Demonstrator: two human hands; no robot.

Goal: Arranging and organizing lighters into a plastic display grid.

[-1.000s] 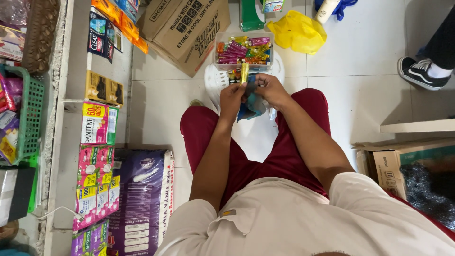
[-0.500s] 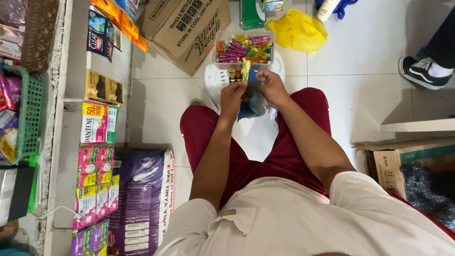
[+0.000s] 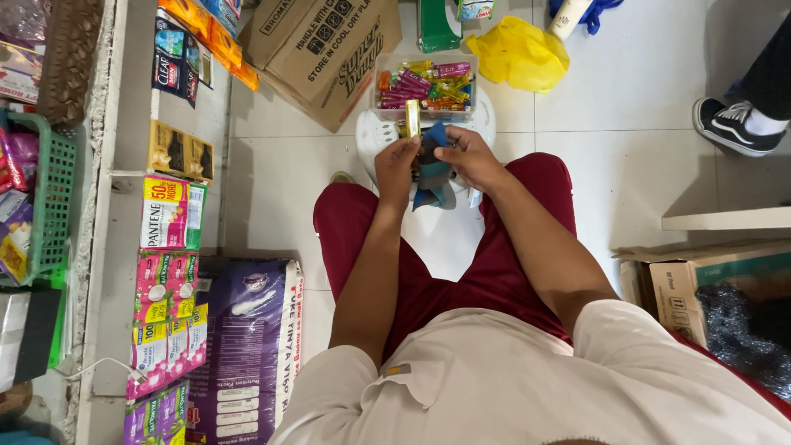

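The person is sitting with knees apart over a white tiled floor (image 3: 626, 107), and both hands are meeting just above a white stool (image 3: 375, 132). The left hand (image 3: 399, 165) is pinching a slim yellow stick (image 3: 411, 118) that is standing upright; its lower end is hiding behind the fingers. The right hand (image 3: 470, 156) is closing around a blue cloth (image 3: 434, 169), which is drooping between the two hands and covering part of the palm, so how tightly it is gripping is hard to tell. A clear tub (image 3: 424, 86) of bright sticks is resting on the stool just beyond the hands. A cardboard box (image 3: 329, 49) is lying beside it, its top cut off by the edge. A yellow bag (image 3: 519, 53) is lying nearby. Another person's shoe (image 3: 729, 124) is showing at the right, the leg running out of view.
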